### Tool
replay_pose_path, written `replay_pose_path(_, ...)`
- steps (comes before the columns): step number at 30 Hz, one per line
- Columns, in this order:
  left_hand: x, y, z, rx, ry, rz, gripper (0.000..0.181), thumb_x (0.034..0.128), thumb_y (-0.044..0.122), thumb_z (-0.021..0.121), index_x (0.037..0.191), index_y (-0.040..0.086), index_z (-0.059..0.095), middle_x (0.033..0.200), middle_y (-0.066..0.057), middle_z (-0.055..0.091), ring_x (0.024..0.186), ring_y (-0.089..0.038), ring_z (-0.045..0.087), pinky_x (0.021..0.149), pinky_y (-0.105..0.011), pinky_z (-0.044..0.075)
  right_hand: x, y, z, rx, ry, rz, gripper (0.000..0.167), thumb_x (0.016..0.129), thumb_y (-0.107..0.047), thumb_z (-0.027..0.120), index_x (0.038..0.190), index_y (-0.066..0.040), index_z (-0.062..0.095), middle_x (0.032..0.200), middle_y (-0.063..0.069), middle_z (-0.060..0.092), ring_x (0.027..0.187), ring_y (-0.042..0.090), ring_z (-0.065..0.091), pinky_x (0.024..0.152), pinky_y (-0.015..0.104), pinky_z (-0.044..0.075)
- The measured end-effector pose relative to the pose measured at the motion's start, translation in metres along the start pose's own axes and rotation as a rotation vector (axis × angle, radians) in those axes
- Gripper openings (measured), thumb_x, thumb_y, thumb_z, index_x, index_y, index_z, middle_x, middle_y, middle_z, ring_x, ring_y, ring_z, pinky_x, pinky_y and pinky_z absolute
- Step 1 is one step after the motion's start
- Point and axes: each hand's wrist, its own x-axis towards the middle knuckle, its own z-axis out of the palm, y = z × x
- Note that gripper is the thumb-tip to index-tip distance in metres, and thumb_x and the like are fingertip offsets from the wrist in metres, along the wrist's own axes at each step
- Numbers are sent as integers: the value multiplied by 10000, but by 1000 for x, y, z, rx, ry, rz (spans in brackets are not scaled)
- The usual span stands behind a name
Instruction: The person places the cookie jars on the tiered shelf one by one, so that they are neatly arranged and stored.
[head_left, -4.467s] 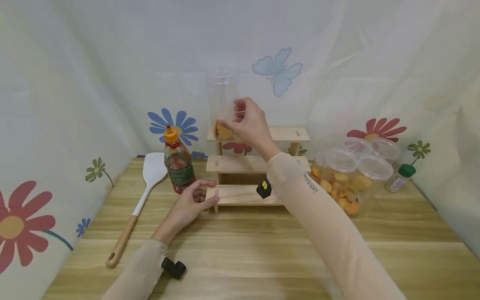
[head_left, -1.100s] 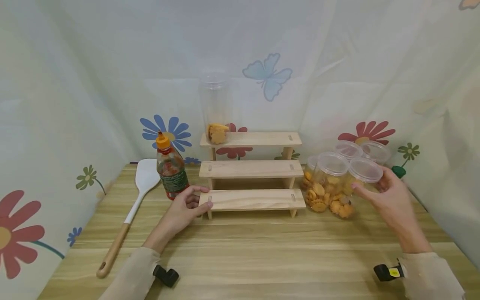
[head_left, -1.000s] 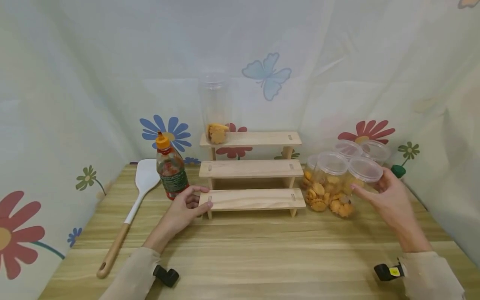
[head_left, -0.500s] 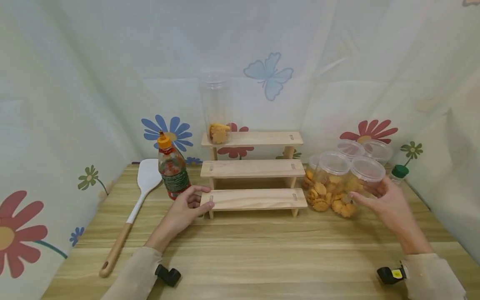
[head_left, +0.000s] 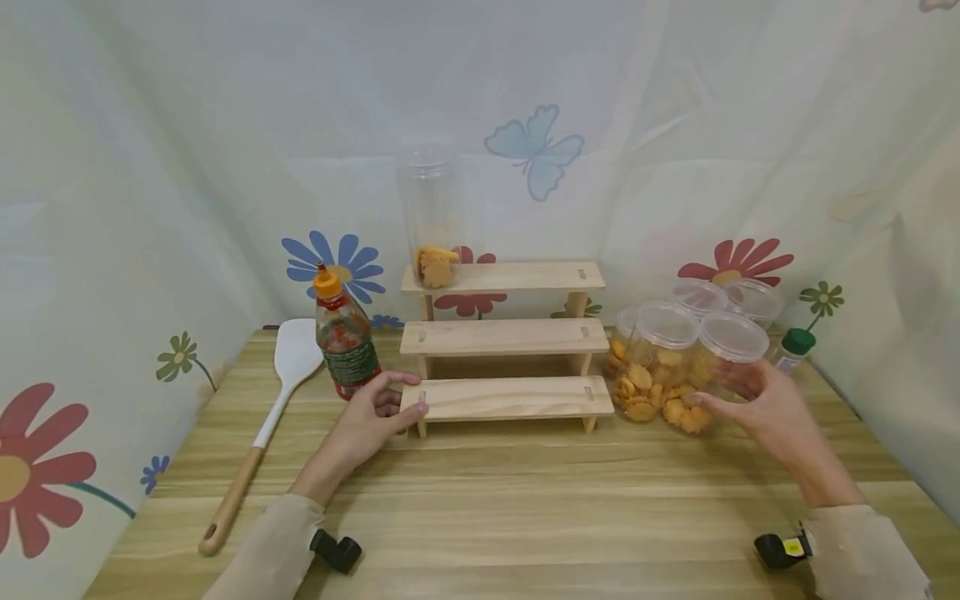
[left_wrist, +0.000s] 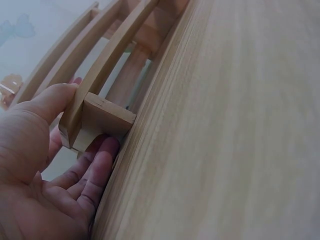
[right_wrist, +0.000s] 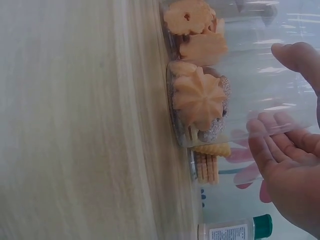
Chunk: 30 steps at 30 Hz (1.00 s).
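My left hand (head_left: 371, 417) grips the left end of the lowest step of a three-tier wooden rack (head_left: 506, 397). In the left wrist view the thumb lies on the step's edge, and the fingers (left_wrist: 97, 175) reach under by the leg. My right hand (head_left: 776, 421) is round the side of a clear lidded cookie jar (head_left: 733, 337) on the table, thumb in front, fingers at the far side. The right wrist view shows this jar (right_wrist: 242, 95) upright with a flower-shaped cookie inside. A tall clear jar (head_left: 429, 200) with cookies at its bottom stands on the rack's top step, left end.
Several other cookie jars (head_left: 667, 327) crowd beside the held one, right of the rack. A small green-capped bottle (head_left: 797, 343) stands behind my right hand. At left are a sauce bottle (head_left: 347, 337) and a white spatula (head_left: 296, 354) with a wooden handle lying on the table (head_left: 510, 508).
Earlier my right hand held the tall jar at the top step; it has since let go and moved to the jars at right, sliding lower along one. My left hand stays on the rack.
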Motion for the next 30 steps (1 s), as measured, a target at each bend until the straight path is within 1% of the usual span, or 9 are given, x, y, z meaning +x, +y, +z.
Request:
replay_pose_path(7, -1, -2, 1, 1, 4, -4, 472, 1033, 285, 847, 1439, 133, 661, 1096, -175, 721, 909, -240, 632, 756, -285, 523, -3, -5, -3, -8, 2, -9, 836, 1016, -305, 867, 1612, 66, 412, 1583, 357, 536, 1470, 586, 495, 861, 71, 480)
replay_pose_path(10, -1, -3, 1, 3, 3, -5, 481, 1030, 297, 850, 1442, 139, 660, 1088, -162, 718, 910, -243, 626, 754, -287, 521, -6, -13, -11, -33, 34, -23, 814, 1008, -321, 875, 1599, 35, 442, 1556, 329, 573, 1440, 567, 525, 837, 49, 462)
replay_pose_path(13, 0, -3, 0, -2, 0, -2, 492, 1030, 299, 849, 1449, 131, 653, 1083, -160, 716, 900, -242, 621, 744, -289, 515, -9, -23, -21, -40, 81, -57, 739, 1000, -296, 884, 1558, -6, 496, 1444, 109, 683, 1330, 248, 666, 845, 42, 464)
replay_pose_path(15, 0, -2, -1, -7, -1, 1, 494, 1032, 297, 847, 1452, 125, 650, 1090, -163, 722, 902, -243, 629, 745, -290, 518, -11, -29, -27, -38, 118, -82, 672, 1000, -275, 885, 1525, -38, 540, 1345, -73, 691, 1212, 40, 659, 858, 33, 456)
replay_pose_path(17, 0, -2, -1, -7, -3, 4, 494, 1035, 298, 844, 1453, 124, 649, 1093, -163, 723, 898, -243, 631, 743, -291, 517, -15, -36, -33, -23, 149, -110, 622, 1001, -236, 882, 1508, -63, 564, 1250, -214, 650, 1108, -112, 593, 876, 33, 446)
replay_pose_path(18, 0, -1, -1, -5, -3, 4, 493, 1035, 301, 844, 1454, 127, 650, 1091, -162, 722, 897, -245, 629, 744, -292, 516, -16, -39, -35, -18, 166, -122, 594, 1001, -218, 880, 1494, -80, 579, 1225, -236, 645, 1104, -97, 604, 880, 31, 440)
replay_pose_path(23, 0, 0, -2, 3, -6, 4, 491, 1034, 303, 844, 1452, 129, 654, 1069, -154, 715, 879, -237, 613, 736, -291, 508, -25, -53, -42, 7, 226, -147, 495, 996, -172, 881, 1427, -151, 638, 1201, -208, 663, 1103, -75, 615, 893, 29, 429)
replay_pose_path(27, 0, -1, -1, 5, -2, 8, 498, 1032, 295, 848, 1454, 117, 653, 1061, -156, 713, 881, -235, 611, 740, -286, 509, -28, -64, -45, 51, 264, -190, 449, 982, -98, 879, 1377, -147, 671, 1179, -156, 687, 1105, -26, 632, 933, 31, 434)
replay_pose_path(30, 0, 0, -1, 6, 1, 6, 500, 1031, 291, 849, 1455, 113, 651, 1062, -161, 711, 881, -234, 609, 739, -283, 508, -30, -71, -45, 80, 286, -219, 482, 960, -34, 881, 1389, -127, 680, 1155, -138, 706, 1087, 5, 651, 957, 41, 443)
